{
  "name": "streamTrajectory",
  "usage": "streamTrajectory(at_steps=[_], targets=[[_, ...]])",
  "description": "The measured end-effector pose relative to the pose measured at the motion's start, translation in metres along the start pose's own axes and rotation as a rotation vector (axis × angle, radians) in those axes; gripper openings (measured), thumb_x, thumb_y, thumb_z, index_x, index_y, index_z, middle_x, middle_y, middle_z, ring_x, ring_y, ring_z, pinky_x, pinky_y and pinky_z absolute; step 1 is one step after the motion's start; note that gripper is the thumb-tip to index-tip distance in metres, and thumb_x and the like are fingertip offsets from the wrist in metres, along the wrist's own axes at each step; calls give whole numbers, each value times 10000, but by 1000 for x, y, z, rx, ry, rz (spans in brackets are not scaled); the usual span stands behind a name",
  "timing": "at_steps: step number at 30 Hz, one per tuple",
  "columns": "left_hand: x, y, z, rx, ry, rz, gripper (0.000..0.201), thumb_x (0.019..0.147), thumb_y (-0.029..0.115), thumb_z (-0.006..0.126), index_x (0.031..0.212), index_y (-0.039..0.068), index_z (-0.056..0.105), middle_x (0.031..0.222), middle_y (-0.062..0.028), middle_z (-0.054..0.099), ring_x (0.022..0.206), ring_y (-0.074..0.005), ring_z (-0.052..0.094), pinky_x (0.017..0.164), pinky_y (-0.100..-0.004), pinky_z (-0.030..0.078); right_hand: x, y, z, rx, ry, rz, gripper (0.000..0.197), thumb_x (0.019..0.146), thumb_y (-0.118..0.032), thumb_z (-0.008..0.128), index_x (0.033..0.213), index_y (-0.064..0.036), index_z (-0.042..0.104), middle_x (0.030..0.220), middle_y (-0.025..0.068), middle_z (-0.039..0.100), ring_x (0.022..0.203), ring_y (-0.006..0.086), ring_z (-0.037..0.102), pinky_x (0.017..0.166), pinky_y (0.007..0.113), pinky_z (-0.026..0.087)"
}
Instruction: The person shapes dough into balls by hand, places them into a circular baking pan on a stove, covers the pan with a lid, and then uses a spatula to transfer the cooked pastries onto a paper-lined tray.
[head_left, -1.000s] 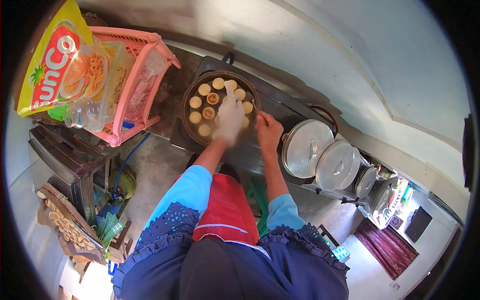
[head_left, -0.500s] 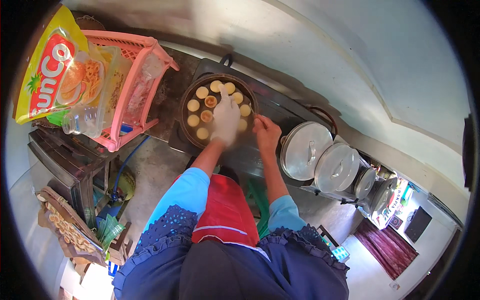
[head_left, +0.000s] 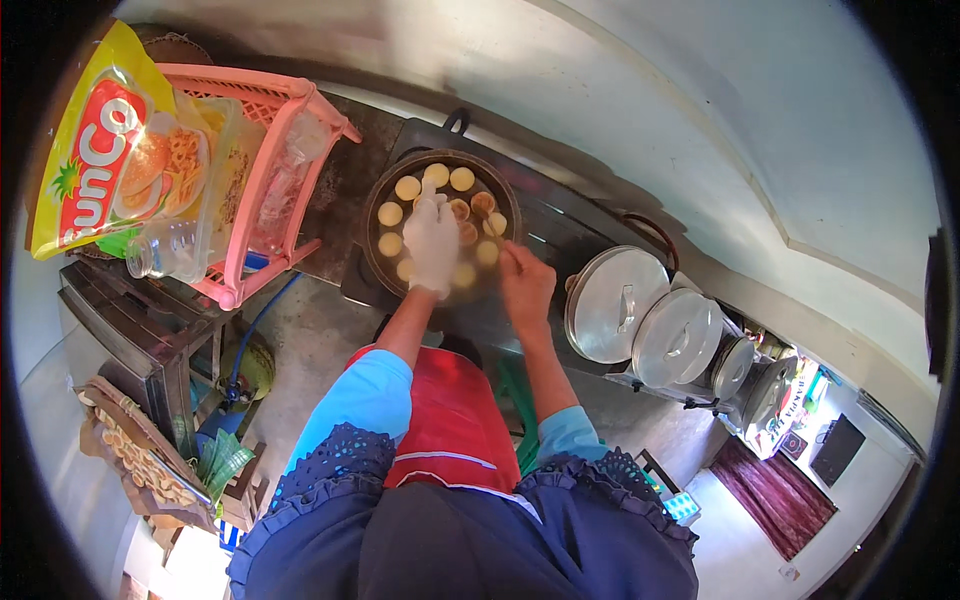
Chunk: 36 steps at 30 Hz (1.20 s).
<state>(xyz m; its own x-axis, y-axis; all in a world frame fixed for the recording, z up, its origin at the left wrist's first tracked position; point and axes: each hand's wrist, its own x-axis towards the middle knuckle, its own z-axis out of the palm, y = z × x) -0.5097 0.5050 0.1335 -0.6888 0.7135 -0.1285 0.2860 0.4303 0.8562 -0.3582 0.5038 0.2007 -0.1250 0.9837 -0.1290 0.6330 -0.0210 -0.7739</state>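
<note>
Small round pale cakes [head_left: 462, 179] lie in a ring in a dark round pan [head_left: 372, 215], with several browned ones [head_left: 467, 233] nearer its middle and right. My left hand [head_left: 432, 245], in a whitish glove, is over the pan with its index finger stretched toward a pale cake at the far side; it hides part of the pan. Bare and closed, my right hand [head_left: 527, 285] is at the pan's right rim. It pinches a slim brownish utensil [head_left: 492, 228] whose tip reaches a browned cake; the exact kind is unclear.
The pan sits on a dark stove [head_left: 550, 215] along the wall. Right of it stand several pots with metal lids [head_left: 617, 305]. At left are a pink plastic rack [head_left: 240, 240], a yellow packet [head_left: 125, 140] and a clear jar [head_left: 165, 250]. A tray of pale pieces [head_left: 140, 455] stands lower left.
My left hand has drawn slightly left and nearer me. My right hand has shifted left, bringing the utensil over the cakes. More browned cakes now show on the right.
</note>
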Motion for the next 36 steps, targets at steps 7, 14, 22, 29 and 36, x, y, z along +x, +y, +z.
streamTrajectory(at_steps=[7, 14, 22, 29, 36], targets=[[14, 5, 7, -10, 34, 43, 388, 889, 69, 596, 1267, -16, 570, 949, -170, 711, 785, -237, 690, 726, -334, 526, 17, -14, 21, 125, 61, 53, 207, 869, -103, 646, 1051, -24, 708, 869, 182, 703, 748, 305, 703, 683, 362, 535], [21, 0, 12, -73, -87, -44, 428, 903, 85, 534, 1324, 4, 518, 953, -186, 700, 801, -308, 675, 712, -391, 513, 30, -30, 21, -3, 26, 31, 208, 870, -101, 661, 1045, 4, 707, 828, 177, 712, 705, 214, 703, 667, 327, 530], [16, -1, -10, 25, 87, 72, 483, 900, 48, 606, 1365, -21, 499, 1032, -143, 704, 803, -217, 668, 721, -296, 514, 17, -22, 16, 21, -75, 98, 224, 854, -90, 666, 1047, 18, 706, 832, 169, 716, 728, 197, 705, 691, 320, 536], [26, -9, -8, -56, 121, 22, 476, 894, 44, 613, 1355, -17, 510, 1006, -160, 701, 827, -235, 682, 723, -309, 520, 28, -27, 38, -44, -1, -48, 230, 864, -114, 652, 1051, 8, 707, 807, 170, 710, 707, 196, 699, 668, 326, 522], [31, -9, -13, 7, -14, -7, 444, 921, 107, 538, 1349, -6, 504, 1080, -193, 683, 919, -355, 665, 824, -421, 510, 24, -49, 36, 156, -54, 129, 226, 890, -88, 634, 1077, 17, 705, 710, 82, 676, 621, 124, 613, 611, 285, 494]])
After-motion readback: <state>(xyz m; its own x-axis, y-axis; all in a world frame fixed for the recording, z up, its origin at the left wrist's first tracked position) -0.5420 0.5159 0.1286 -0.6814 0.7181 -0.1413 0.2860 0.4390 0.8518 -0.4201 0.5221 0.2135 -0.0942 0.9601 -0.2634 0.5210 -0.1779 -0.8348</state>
